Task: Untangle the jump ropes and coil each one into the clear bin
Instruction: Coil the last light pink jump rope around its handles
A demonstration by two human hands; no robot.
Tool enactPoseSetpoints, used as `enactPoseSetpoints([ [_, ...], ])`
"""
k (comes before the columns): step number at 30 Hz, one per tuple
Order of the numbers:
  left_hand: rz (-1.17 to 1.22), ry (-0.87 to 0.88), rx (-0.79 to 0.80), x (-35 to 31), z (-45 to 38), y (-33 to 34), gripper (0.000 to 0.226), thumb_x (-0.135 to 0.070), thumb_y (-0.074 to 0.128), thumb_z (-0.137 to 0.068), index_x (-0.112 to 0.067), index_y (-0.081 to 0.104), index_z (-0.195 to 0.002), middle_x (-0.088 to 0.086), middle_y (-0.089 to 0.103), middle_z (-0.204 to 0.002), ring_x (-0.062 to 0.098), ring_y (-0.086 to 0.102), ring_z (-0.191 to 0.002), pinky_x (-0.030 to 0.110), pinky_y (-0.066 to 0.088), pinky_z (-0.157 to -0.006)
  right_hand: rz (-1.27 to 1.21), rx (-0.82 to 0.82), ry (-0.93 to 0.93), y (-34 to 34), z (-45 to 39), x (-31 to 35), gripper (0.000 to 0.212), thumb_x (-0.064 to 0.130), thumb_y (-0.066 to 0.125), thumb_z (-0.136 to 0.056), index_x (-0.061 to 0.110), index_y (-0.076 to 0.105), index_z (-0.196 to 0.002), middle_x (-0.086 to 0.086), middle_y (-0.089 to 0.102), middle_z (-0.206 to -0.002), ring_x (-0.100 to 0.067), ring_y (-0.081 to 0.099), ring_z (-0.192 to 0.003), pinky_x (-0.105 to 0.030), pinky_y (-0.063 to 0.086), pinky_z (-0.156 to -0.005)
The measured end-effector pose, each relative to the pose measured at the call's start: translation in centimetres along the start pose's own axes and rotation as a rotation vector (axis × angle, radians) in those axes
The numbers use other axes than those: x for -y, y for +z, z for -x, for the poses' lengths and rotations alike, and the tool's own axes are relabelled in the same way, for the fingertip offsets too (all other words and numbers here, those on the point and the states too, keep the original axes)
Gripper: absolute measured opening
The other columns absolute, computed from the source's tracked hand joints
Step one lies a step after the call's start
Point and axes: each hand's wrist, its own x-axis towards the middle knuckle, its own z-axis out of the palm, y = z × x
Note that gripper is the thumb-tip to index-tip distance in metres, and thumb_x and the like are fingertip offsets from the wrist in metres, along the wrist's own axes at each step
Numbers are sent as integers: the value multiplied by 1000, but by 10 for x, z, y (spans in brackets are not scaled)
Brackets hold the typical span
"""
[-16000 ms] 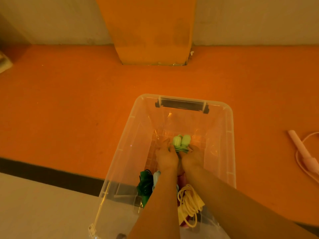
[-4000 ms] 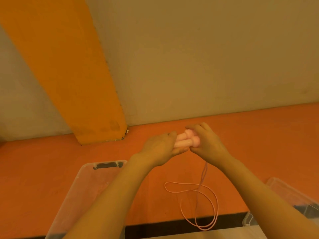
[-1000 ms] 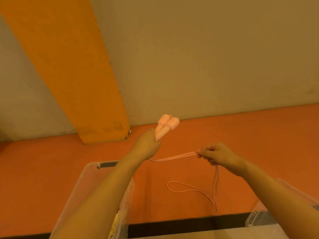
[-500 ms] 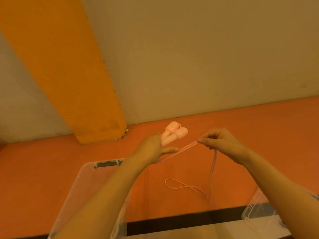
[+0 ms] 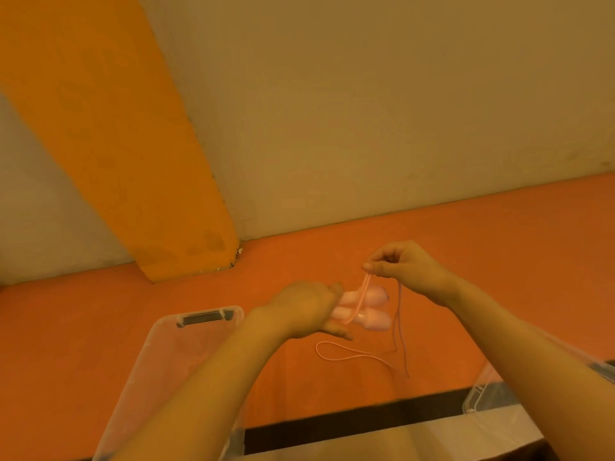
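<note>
While the right hand pinches the pink cord between fingertips, the left hand grips both pink handles together, right of the clear bin. Cord loops trail over the orange floor beyond the bin.

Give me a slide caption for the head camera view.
Left hand holds both pink handles while right hand pinches the pink cord above them, beside the clear bin.

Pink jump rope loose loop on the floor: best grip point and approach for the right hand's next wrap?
Probably pinch the pink cord just below the right hand, coming from above: there it hangs straight and free, while the loose loop lies flat on the orange floor. Left hand holds both handles.
</note>
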Motion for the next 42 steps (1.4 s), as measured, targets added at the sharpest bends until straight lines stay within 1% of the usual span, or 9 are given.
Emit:
enactPoseSetpoints([
  [8,79,28,-105,-8,5,-8,64,-58,58,-85,-13,38,-126,16,61,-113,35,58,-98,35,36,-66,-153,6,79,1,-4,-7,10,18,71,-79,9,70,-82,-6,63,-76,-8,54,-66,-23,43,-60],
  [11,168,24,-174,-1,10,-10,81,-57,59,-85,-29,17,-148,16,62,-113,34,59,-97,31,34,-64,-255,62,133,-1,-4,-10,14,17,63,-86,4,67,-83,-5,63,-73,-11,53,-63,-22,43,-55],
  [14,181,94,-190,5,13,-10,85,-55,56,-89,-49,-6,-146,12,63,-107,30,58,-89,32,33,-62,-228,77,165,-1,-4,-17,23,18,55,-94,6,64,-77,-3,55,-64,-11,45,-56,-20,39,-50],
  [19,262,74,-247,18,12,-10,77,-53,55,-89,-58,-4,-138,11,65,-106,28,58,-84,34,38,-62,-238,27,228,-6,-4,-25,31,12,49,-97,5,56,-67,-8,43,-60,-16,35,-58,-29,37,-60],
  [23,512,-3,-322,29,7,-4,73,-49,59,-89,-54,11,-144,8,66,-83,29,62,-66,40,49,-61,-278,26,240,-2,-1,-23,30,15,49,-97,4,59,-70,-6,47,-63,-14,36,-55,-29,36,-60],
  [26,622,-71,-412,39,1,2,69,-60,56,-83,-64,11,-134,12,68,-105,27,65,-80,35,47,-68,-287,68,256,3,-1,-26,29,20,49,-98,-1,67,-92,-2,49,-64,-11,38,-54,-24,37,-55],
  [30,745,-159,-482,49,-3,3,76,-56,52,-81,-40,20,-148,1,49,-142,26,52,-122,39,45,-94,-235,116,247,13,-2,-28,34,25,45,-99,-1,67,-104,2,48,-65,-9,39,-54,-23,35,-54],
  [36,840,-261,-543,59,-7,4,67,-37,58,-93,-30,22,-150,-6,43,-145,20,45,-129,26,35,-86,-27,202,224,41,-1,-13,26,17,44,-101,3,66,-105,1,49,-66,-5,39,-51,-16,32,-48],
  [42,758,-372,-486,65,-5,12,75,-42,58,-92,-24,15,-151,7,44,-146,32,49,-125,32,41,-83,72,325,163,62,8,4,27,17,44,-101,1,65,-107,2,46,-64,-5,41,-49,-18,36,-50],
])
